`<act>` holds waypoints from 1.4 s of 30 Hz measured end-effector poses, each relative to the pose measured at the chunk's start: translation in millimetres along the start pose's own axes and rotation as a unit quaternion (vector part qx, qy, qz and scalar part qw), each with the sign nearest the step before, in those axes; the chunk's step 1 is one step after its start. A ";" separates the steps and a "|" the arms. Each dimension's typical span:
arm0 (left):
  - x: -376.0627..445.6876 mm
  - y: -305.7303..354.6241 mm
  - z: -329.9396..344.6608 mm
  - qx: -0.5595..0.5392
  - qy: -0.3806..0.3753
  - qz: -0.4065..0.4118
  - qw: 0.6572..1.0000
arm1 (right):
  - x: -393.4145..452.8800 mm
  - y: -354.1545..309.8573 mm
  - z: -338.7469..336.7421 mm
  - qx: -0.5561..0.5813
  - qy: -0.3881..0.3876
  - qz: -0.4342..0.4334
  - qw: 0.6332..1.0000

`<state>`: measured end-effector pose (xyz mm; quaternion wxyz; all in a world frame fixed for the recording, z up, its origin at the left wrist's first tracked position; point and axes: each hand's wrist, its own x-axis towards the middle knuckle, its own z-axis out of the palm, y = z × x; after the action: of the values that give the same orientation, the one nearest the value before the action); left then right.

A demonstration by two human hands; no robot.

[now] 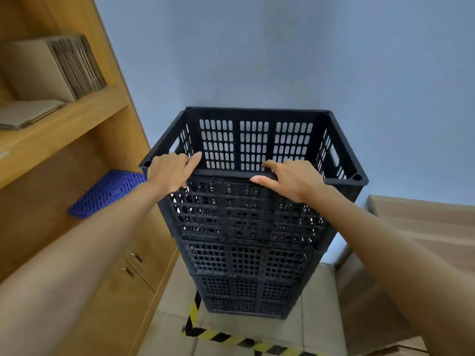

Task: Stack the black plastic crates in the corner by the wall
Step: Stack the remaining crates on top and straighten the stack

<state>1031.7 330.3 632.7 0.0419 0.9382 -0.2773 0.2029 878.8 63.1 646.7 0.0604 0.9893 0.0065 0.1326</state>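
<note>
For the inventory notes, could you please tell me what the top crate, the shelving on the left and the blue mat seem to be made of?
Top crate: black moulded plastic, matt, with slotted vent walls and a thick rim.
Shelving: wood or wood-look laminate, smooth tan finish; which one is unclear.
Blue mat: probably moulded plastic, judging by its perforated grid.

Blue-grey wall (257, 47) behind; wooden shelving (64, 129) at left; tiled floor (316, 330) edged with hazard tape (221, 336).

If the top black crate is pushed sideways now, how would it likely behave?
The top crate looks empty and slotted, so probably light and stiff. It sits high on a narrow stack, so a hard push may tip it.
</note>
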 end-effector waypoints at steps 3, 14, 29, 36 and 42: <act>11.8 -9.9 5.7 -0.003 0.015 0.026 1.000 | 1.8 -8.0 -1.5 -0.003 0.000 0.026 1.000; 51.0 -38.4 23.2 -0.059 0.011 0.089 0.994 | 12.1 -30.5 6.0 -0.091 0.038 0.041 0.994; 51.2 -7.7 23.1 -0.075 0.033 0.150 0.985 | 30.9 28.4 11.3 -0.098 0.028 -0.030 0.994; 44.6 42.9 14.7 -0.039 0.070 0.096 0.992 | 30.1 79.6 12.1 -0.097 0.055 -0.059 0.992; 10.4 79.9 4.2 -0.014 0.114 0.071 0.991 | 3.3 100.0 15.3 -0.104 0.058 -0.060 0.991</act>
<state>998.2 256.9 630.4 0.0715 0.8863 -0.3393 0.3070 885.7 -37.8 645.0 0.1699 0.9661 0.0559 0.1863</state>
